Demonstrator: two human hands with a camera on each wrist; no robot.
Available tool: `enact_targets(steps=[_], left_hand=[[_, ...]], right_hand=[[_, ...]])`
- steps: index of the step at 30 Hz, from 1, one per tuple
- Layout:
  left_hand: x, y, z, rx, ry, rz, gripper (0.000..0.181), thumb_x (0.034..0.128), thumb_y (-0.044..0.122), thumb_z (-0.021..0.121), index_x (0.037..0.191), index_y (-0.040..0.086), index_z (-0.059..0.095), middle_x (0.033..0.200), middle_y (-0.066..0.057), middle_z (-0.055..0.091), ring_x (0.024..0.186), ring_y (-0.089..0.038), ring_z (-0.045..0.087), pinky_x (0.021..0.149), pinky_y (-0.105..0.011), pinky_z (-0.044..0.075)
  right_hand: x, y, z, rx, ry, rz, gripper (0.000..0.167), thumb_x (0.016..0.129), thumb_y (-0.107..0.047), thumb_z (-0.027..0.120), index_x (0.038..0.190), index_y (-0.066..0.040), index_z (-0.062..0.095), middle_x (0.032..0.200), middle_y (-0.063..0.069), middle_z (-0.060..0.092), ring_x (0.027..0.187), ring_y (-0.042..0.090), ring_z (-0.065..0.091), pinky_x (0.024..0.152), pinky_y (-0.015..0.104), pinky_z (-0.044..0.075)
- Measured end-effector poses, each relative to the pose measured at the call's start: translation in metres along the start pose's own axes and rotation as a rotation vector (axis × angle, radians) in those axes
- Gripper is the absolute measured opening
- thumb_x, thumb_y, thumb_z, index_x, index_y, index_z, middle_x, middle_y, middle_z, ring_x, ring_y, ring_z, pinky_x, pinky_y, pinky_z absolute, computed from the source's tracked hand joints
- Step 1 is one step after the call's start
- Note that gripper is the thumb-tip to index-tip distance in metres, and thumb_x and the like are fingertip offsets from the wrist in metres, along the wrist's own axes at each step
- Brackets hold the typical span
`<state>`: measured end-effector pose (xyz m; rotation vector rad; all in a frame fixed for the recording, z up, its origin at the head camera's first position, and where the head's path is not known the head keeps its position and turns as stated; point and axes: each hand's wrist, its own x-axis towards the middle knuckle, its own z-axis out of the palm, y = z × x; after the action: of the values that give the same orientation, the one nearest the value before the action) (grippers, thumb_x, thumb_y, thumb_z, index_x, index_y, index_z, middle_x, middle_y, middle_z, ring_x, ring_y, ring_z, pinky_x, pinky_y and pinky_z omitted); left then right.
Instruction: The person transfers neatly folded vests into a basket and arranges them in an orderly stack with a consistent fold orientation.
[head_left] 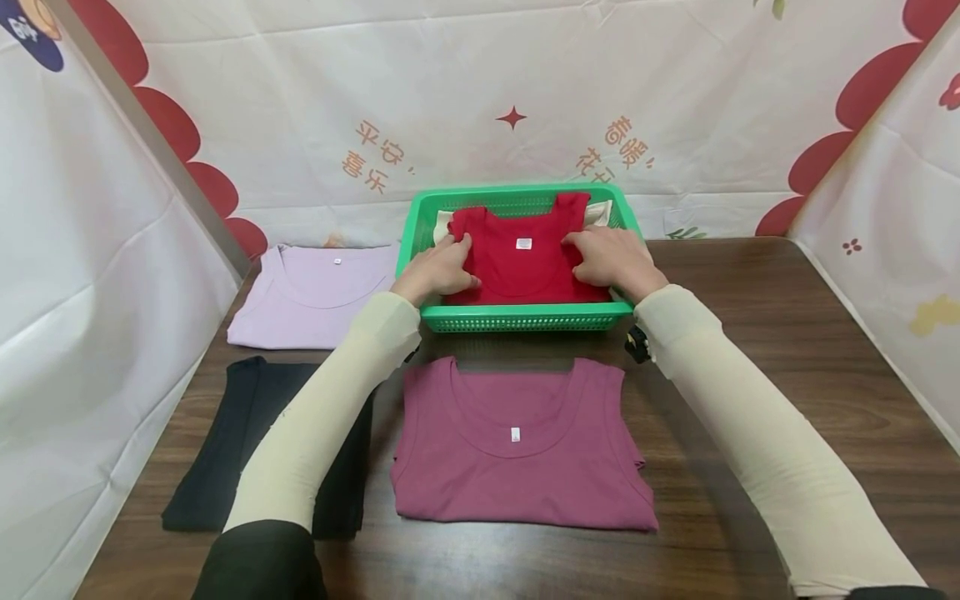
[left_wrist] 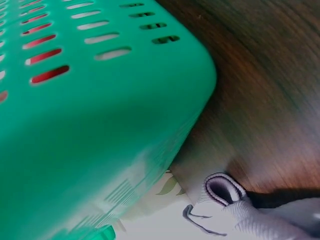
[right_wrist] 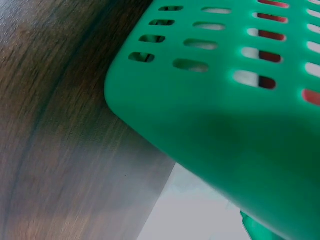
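Observation:
A red tank top (head_left: 517, 271) with a white neck label lies folded in a green plastic basket (head_left: 525, 317), its straps reaching towards the back rim. My left hand (head_left: 438, 271) touches the left side of the red top, thumb and forefinger apart on the cloth. On the opposite side, my right hand (head_left: 611, 257) touches the red top in the same way. The other fingers of both hands are partly hidden. Cream cloth (head_left: 597, 214) shows beneath the red top. Both wrist views show mainly the basket's slotted wall (left_wrist: 100, 95), with no fingers in sight.
A mauve tank top (head_left: 525, 483) lies folded in front of the basket. To the left are a lilac top (head_left: 322, 292) and a black folded garment (head_left: 213, 467), partly under my left arm. A white printed cloth (head_left: 480, 83) hangs behind the wooden table (head_left: 750, 333).

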<state>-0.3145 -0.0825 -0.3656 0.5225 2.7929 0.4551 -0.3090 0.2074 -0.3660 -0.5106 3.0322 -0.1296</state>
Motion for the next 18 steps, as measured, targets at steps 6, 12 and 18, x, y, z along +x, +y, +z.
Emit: enact_targets(steps=[6,12,18], left_hand=[[-0.0002,0.0005,-0.0005,0.016,-0.014,-0.018,0.095,0.0925,0.037,0.073,0.166,0.008,0.02,0.165,-0.015,0.031,0.151,-0.031,0.031,0.117,-0.053,0.042],[0.0012,0.0004,0.0006,0.072,-0.008,0.006,0.062,0.0966,0.038,0.067,0.146,0.004,0.052,0.15,-0.015,0.046,0.14,-0.027,0.042,0.109,-0.048,0.048],[-0.001,0.0008,0.0027,0.025,0.039,-0.012,0.026,0.0961,0.033,0.069,0.092,0.008,0.065,0.12,-0.011,0.051,0.104,-0.024,0.053,0.083,-0.041,0.05]], right_hand=[[-0.0005,-0.0003,-0.0001,-0.009,-0.007,-0.004,0.056,0.088,-0.015,0.064,0.144,-0.01,0.06,0.126,0.016,0.069,0.098,0.03,0.063,0.073,0.046,0.056],[-0.0015,-0.0007,-0.0001,-0.002,0.03,0.002,0.049,0.088,-0.013,0.063,0.137,-0.006,0.065,0.122,0.02,0.063,0.102,0.032,0.057,0.073,0.048,0.054],[-0.003,-0.0003,0.0019,0.06,0.125,0.029,0.025,0.088,-0.013,0.064,0.108,0.0,0.071,0.117,0.024,0.051,0.103,0.035,0.052,0.074,0.049,0.053]])
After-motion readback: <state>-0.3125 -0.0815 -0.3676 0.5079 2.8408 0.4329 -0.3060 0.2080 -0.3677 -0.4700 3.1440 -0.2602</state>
